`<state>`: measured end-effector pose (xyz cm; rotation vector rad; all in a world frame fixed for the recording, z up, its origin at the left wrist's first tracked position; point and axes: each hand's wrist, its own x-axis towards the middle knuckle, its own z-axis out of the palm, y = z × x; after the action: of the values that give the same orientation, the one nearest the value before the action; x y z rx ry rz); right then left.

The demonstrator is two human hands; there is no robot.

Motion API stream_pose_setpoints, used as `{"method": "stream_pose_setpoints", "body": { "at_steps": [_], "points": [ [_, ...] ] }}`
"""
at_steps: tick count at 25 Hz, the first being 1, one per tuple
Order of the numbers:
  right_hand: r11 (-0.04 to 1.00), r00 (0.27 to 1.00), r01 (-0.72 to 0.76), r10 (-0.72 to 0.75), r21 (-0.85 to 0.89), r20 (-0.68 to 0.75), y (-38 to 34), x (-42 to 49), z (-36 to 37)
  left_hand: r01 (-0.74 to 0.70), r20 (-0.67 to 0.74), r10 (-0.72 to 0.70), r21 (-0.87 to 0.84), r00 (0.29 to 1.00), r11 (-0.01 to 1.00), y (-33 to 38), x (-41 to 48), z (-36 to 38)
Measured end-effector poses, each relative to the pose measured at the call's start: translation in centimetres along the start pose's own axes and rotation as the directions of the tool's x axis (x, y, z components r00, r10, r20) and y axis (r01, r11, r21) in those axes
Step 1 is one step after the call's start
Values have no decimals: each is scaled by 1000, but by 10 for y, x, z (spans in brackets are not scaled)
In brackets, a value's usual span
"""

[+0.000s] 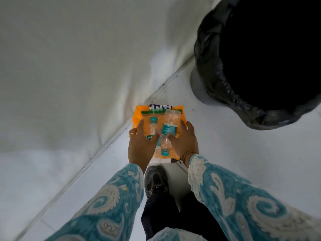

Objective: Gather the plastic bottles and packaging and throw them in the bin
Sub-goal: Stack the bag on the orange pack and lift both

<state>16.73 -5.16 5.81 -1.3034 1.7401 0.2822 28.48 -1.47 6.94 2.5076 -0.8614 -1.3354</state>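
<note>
An orange plastic package (139, 113) lies flat on the white floor against the wall's base. Several crushed clear bottles with teal caps and labels (169, 128) rest on top of it. My left hand (140, 145) presses down on the package's left side, fingers spread over a bottle. On the right side, my right hand (185, 141) lies with its fingers against the labelled bottle. Whether either hand grips anything I cannot tell. The bin (217, 80), lined with a black bag, stands to the upper right, its mouth dark.
A white wall (78, 66) fills the left and top, meeting the floor along a diagonal skirting line (107, 145). My dark shoe (156, 181) stands just behind the package. White floor tiles (225, 140) stretch between the package and the bin.
</note>
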Motion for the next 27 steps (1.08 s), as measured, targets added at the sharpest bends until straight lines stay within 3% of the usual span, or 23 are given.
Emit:
{"method": "stream_pose_setpoints", "body": {
  "at_steps": [5, 11, 15, 19, 23, 27],
  "points": [
    [994, 994, 113, -113, -14, -7, -56, -78, -72, -19, -88, 11, -90, 996, 996, 50, -71, -83],
    [981, 937, 195, -184, 7, -297, -123, -157, -202, -301, -210, 281, -70, 936, 951, 182, -142, -167],
    [989, 871, 146, -126, 6, -476, -117, -151, -283, -415, -162, 397, -98, 903, 904, 273, -156, -159],
    [995, 830, 97, -82, -2, -552, -73, -111, -319, -431, -73, 425, -115, 902, 895, 322, -144, -104],
    [999, 873, 45, -32, 16, -486, -29, -54, -324, -354, 26, 362, -157, 932, 922, 337, -103, -41],
    [996, 945, -85, 71, -30, -320, -5, -9, -326, -252, 32, 250, 63, 968, 966, 334, -62, -9]
  ]
}}
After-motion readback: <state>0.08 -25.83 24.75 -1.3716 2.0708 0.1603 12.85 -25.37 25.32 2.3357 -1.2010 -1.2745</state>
